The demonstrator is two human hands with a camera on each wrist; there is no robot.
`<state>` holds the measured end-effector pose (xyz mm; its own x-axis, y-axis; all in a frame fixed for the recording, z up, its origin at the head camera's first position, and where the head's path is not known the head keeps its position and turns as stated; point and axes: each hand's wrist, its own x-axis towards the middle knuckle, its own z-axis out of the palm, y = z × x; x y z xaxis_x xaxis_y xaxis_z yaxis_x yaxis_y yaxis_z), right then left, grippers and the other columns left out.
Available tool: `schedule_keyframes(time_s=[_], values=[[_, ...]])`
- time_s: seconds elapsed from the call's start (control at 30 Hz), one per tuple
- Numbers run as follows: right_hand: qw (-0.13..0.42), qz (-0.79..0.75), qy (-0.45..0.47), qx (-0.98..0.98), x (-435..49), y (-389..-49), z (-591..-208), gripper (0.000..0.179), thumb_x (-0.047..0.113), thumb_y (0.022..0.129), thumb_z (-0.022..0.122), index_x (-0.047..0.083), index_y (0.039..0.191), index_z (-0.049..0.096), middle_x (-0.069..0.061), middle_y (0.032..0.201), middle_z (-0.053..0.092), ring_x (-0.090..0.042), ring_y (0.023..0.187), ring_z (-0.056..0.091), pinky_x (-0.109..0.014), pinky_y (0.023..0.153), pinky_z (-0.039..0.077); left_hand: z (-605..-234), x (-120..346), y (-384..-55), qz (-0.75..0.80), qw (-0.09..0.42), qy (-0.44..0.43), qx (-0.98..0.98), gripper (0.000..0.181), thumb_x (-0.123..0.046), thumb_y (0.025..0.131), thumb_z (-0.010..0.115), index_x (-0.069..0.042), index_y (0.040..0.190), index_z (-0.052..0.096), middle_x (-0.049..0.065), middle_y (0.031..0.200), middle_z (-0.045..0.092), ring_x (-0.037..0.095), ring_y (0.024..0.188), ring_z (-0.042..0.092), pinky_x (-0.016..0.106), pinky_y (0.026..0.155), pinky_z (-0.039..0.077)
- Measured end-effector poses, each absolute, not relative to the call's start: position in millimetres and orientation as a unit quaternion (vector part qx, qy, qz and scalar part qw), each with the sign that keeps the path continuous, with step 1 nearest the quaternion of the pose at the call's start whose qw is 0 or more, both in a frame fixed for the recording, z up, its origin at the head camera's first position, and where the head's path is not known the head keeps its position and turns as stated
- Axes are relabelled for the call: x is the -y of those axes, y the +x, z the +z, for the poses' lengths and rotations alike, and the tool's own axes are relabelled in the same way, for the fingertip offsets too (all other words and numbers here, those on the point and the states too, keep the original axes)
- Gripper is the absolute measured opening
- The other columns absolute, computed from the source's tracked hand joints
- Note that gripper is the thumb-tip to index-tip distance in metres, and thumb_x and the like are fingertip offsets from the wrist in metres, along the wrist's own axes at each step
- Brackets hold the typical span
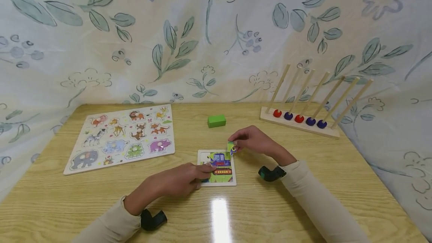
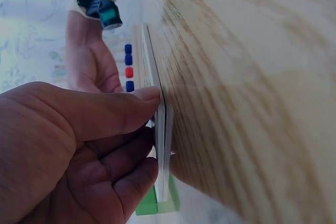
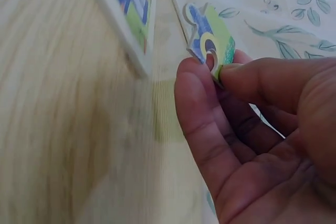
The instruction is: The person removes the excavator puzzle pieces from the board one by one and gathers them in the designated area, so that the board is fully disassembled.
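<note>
A small jigsaw puzzle in a white frame (image 1: 218,184) lies flat on the table, its picture a blue tracked vehicle on green. My left hand (image 1: 179,179) holds the frame at its left side, with a finger over the picture and the thumb against the edge in the left wrist view. Between thumb and fingertips, my right hand (image 1: 254,140) pinches a jigsaw piece (image 3: 218,35) coloured green, blue and yellow. That piece is raised at the frame's top right corner in the head view. Pale bare board shows at the picture's upper left.
A white animal peg puzzle board (image 1: 118,160) lies to the left. Behind the jigsaw sits a green block (image 1: 216,120). At the back right stands a wooden rod stand (image 1: 300,125) with red and blue beads. Patterned cloth (image 1: 216,48) hangs behind the table.
</note>
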<state>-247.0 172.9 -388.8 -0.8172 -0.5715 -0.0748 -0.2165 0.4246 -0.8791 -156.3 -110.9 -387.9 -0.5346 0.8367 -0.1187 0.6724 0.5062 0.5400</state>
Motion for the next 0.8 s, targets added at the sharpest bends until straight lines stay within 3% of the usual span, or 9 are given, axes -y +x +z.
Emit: schedule_keyframes(time_s=[0.37, 0.8], values=[[0.181, -0.438, -0.257, -0.842, -185, -254, -384, 0.019, -0.007, 0.093, 0.056, -0.007, 0.107, 0.069, -0.012, 0.093, 0.07, -0.021, 0.076, 0.068, -0.037, 0.072, 0.057, -389, 114, -157, 0.235, 0.191, 0.443, -0.844, 0.043, 0.004, 0.095, 0.055, 0.001, 0.138, 0.053, 0.009, 0.151, 0.04, 0.022, 0.138, 0.035, 0.036, 0.105, 0.039], [0.192, -0.422, -0.238, -0.853, -199, -262, -389, 0.021, -0.008, 0.092, 0.054, -0.007, 0.107, 0.069, -0.011, 0.092, 0.069, -0.019, 0.076, 0.067, -0.031, 0.069, 0.056, -389, 110, -157, 0.227, 0.196, 0.433, -0.85, 0.043, 0.002, 0.096, 0.054, 0.001, 0.139, 0.052, 0.007, 0.151, 0.039, 0.022, 0.138, 0.034, 0.037, 0.108, 0.036]])
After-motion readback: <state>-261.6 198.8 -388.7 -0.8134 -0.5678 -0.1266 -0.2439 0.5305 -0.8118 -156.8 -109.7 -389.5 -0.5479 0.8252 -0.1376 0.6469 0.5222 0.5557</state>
